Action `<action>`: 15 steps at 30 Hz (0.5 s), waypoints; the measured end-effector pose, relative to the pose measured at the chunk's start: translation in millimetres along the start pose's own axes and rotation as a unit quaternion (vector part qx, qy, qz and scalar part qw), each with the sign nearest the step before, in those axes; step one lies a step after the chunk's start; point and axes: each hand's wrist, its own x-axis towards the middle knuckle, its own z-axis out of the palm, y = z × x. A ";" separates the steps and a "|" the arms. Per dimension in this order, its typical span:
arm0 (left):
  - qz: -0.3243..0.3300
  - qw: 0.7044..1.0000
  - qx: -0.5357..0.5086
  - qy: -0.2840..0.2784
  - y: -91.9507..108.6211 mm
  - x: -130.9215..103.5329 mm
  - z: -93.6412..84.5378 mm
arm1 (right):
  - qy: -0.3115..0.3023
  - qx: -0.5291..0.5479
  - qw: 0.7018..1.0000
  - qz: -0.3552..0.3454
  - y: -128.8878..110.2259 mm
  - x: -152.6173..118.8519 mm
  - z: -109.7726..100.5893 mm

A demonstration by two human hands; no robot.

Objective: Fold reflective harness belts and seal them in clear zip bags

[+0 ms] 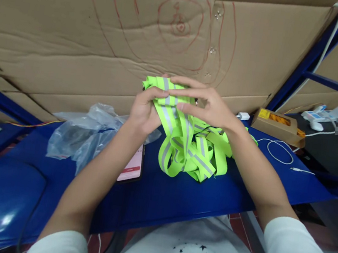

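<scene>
Several turns of a neon-yellow reflective strap [172, 88] with a grey stripe are gathered in front of me. My left hand [147, 111] is wrapped round the folded part, thumb on top. Across the top and right side of that part lies my right hand [205, 104], its fingers pressed on the strap. From the hands the rest of the strap hangs down into a loose, looped pile on the blue table [170, 204]. The fingertips behind the folds are partly hidden.
A clear plastic bag [87, 136] lies at the left, and a phone [131, 167] sits partly under my left forearm. A white cable [278, 152], a white charger [243, 116] and a cardboard box [274, 125] are at the right. A cardboard wall [123, 24] stands behind the table.
</scene>
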 end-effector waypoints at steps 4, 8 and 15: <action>-0.020 0.998 0.047 -0.036 -2.7 -8.0 -0.2 | 0.030 0.046 0.995 0.083 -3.2 -1.9 -14.5; -0.050 0.996 0.060 -0.043 -2.4 -17.7 3.4 | -0.048 0.073 0.992 0.096 -5.8 -4.8 -19.6; -0.020 0.998 0.044 -0.046 -3.1 -17.5 4.3 | -0.015 0.037 0.996 0.076 -15.4 -2.8 -12.8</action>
